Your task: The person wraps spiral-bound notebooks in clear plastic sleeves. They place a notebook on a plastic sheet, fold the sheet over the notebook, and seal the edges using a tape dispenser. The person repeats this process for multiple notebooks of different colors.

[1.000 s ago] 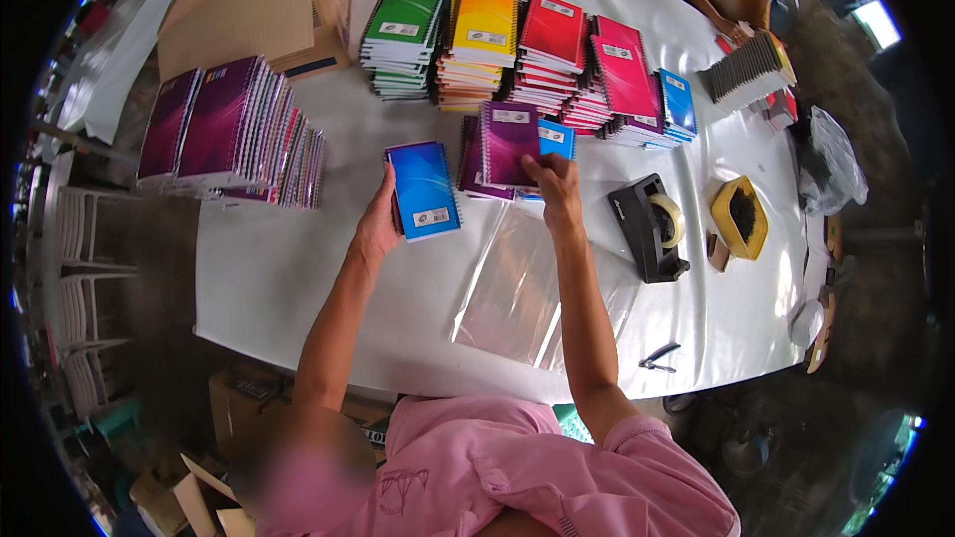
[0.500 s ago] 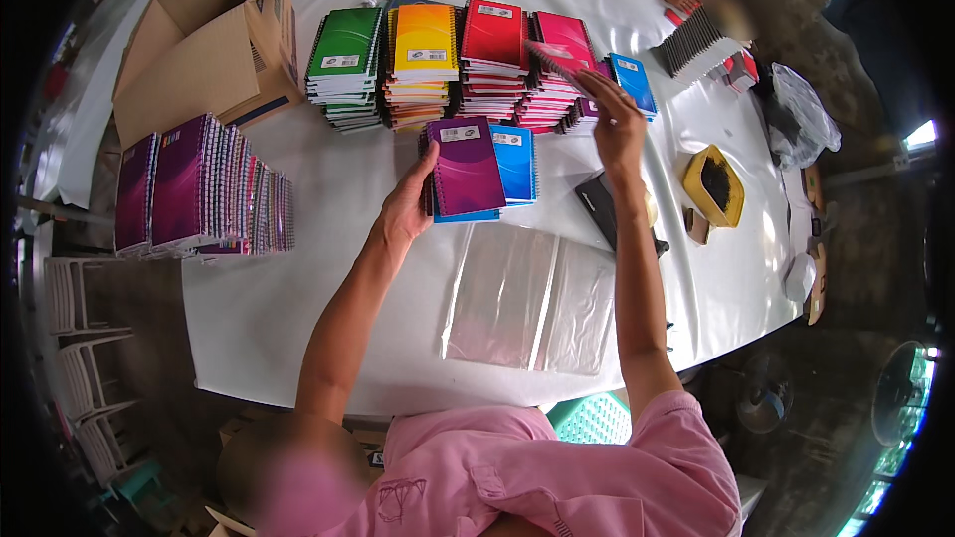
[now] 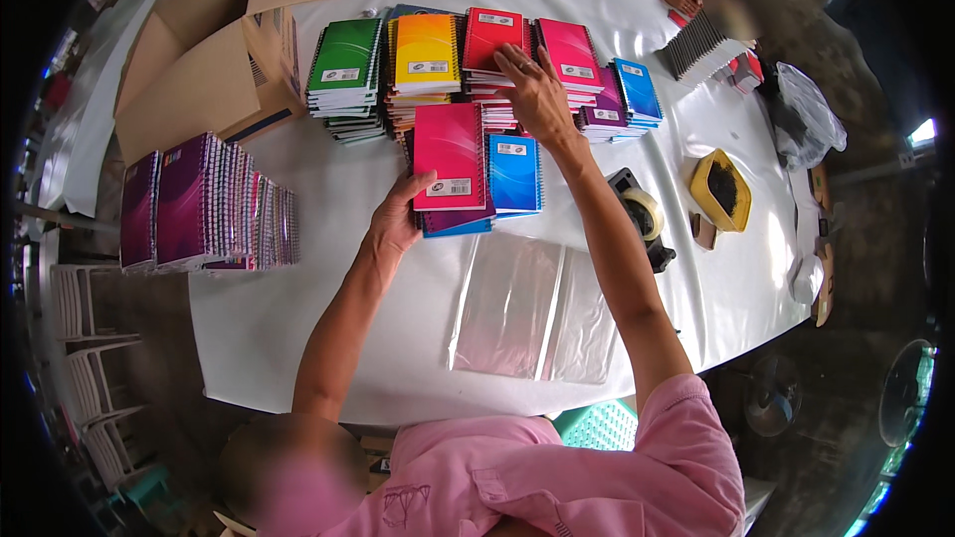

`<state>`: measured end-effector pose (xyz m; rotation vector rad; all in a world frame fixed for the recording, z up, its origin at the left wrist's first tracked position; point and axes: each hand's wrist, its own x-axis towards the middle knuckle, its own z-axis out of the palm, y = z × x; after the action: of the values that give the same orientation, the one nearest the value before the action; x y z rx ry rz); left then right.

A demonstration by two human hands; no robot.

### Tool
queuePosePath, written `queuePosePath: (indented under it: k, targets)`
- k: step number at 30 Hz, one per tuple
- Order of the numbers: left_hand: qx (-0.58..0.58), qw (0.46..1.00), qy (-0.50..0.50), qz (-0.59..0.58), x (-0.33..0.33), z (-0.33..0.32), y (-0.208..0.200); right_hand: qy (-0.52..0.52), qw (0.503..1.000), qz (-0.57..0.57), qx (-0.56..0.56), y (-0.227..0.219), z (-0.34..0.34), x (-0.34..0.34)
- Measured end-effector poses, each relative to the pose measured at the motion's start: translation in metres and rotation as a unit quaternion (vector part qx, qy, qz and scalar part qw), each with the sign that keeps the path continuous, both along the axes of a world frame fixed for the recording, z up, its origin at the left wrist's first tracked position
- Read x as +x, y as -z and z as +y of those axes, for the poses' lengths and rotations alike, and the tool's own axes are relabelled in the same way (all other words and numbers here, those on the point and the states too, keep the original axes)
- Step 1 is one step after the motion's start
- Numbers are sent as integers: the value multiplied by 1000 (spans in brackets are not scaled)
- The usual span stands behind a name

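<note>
Head view: nearest you, just short of both forearms, clear plastic sleeves [image 3: 537, 310] lie flat on the white table [image 3: 298, 338]. Your left hand [image 3: 398, 224] sits just past their far left corner, fingers spread and thumb up against the near edge of a pink notebook [image 3: 450, 156], which tops a small pile; you steady it more than clasp it. A blue notebook [image 3: 515, 173] lies touching that pile on the right of your left hand. To the right of your right forearm stands a black tape dispenser [image 3: 642, 219], and beyond it a yellow tray [image 3: 721, 189].

Your right hand [image 3: 537, 89] reaches further out, palm down, fingers loosely open and laid on the red stack [image 3: 494, 45]; whether it pinches a cover you cannot tell. Left of that hand stand the yellow stack [image 3: 428, 60] and the green stack [image 3: 345, 65]; right of it the magenta stack [image 3: 572, 52] and a smaller blue stack [image 3: 637, 89].

Far left of your left hand, purple notebooks [image 3: 189, 204] stand on edge, with an open cardboard box [image 3: 214, 50] behind them. At the far end, another person's hand [image 3: 686, 2] rests near a row of dark notebooks [image 3: 701, 45].
</note>
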<state>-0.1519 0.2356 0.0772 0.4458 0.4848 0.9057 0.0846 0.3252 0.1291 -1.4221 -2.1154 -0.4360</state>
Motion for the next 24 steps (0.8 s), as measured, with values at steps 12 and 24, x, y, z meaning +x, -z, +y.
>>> queuePosePath:
  k: [12, 24]
  targets:
    - [-76, 986, 6, -146, -23, 11, 24, -257, 956, 78, -115, -24, -119, -54]
    - [-84, 990, -94, -68, -64, 16, 21, -110, 988, 105, 3, -29, -17, -80]
